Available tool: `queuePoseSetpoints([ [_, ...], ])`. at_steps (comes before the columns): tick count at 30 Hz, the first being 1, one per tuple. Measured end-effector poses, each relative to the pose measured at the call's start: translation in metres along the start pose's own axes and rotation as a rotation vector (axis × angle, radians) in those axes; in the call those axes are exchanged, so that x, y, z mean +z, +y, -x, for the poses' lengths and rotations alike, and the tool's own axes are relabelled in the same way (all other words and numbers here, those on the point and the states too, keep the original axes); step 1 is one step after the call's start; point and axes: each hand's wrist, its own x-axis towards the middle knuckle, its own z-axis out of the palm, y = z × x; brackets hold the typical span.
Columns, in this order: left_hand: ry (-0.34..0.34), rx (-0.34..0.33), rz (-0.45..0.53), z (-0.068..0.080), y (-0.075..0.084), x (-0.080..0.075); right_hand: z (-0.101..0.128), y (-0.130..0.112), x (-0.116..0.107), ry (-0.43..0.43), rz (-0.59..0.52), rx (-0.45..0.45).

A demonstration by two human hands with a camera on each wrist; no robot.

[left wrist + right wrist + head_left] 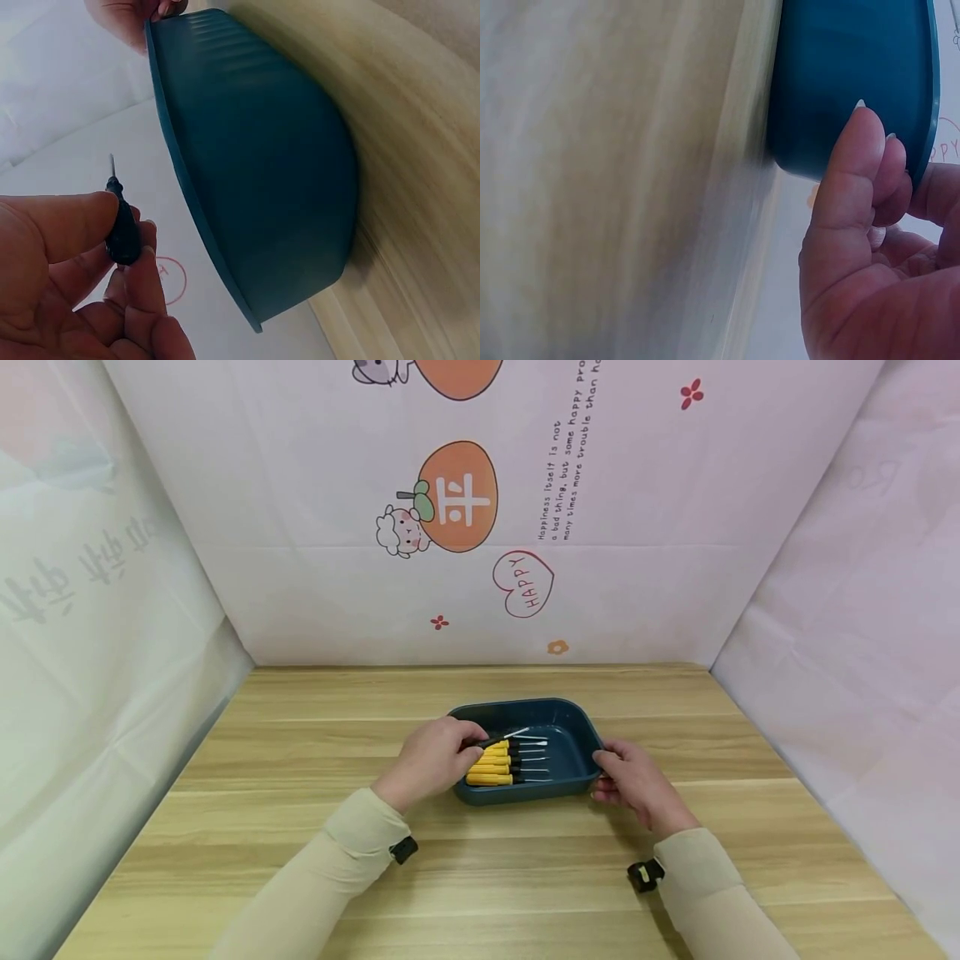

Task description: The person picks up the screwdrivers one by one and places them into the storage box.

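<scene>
A dark teal rectangular tub [577, 735] with rounded corners sits on the wooden table. Inside it, on the left side, several yellow-handled screwdrivers [491, 769] lie side by side, their metal shafts pointing right. My left hand [438, 758] is over the tub's left rim and pinches a screwdriver with a black handle [124, 232] between thumb and fingers. Its thin shaft points right over the others in the head view. At the tub's right end, my right hand [633, 783] grips the rim, thumb on top and fingers against the outer wall [832, 82].
Wood-grain tabletop [510, 877] surrounds the tub. A white printed sheet [315, 527] with cartoon fruit and lettering stands behind the table, and pale sheets [855, 610] hang at both sides. Dark straps with small devices [645, 875] sit at both wrists.
</scene>
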Motion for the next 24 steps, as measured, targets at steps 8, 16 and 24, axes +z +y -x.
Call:
queuePoseSetpoints([
  [8, -0.025, 0.026, -0.171, -0.004, 0.005, 0.008, 0.001, 0.000, 0.000, -0.001, 0.009, -0.007],
  [16, -0.116, 0.026, -0.251, -0.009, 0.011, 0.014, 0.001, -0.001, 0.000, -0.003, 0.007, -0.007],
  [24, -0.213, 0.066, -0.292, -0.015, 0.011, 0.017, 0.002, -0.001, 0.000, 0.000, 0.008, -0.003],
])
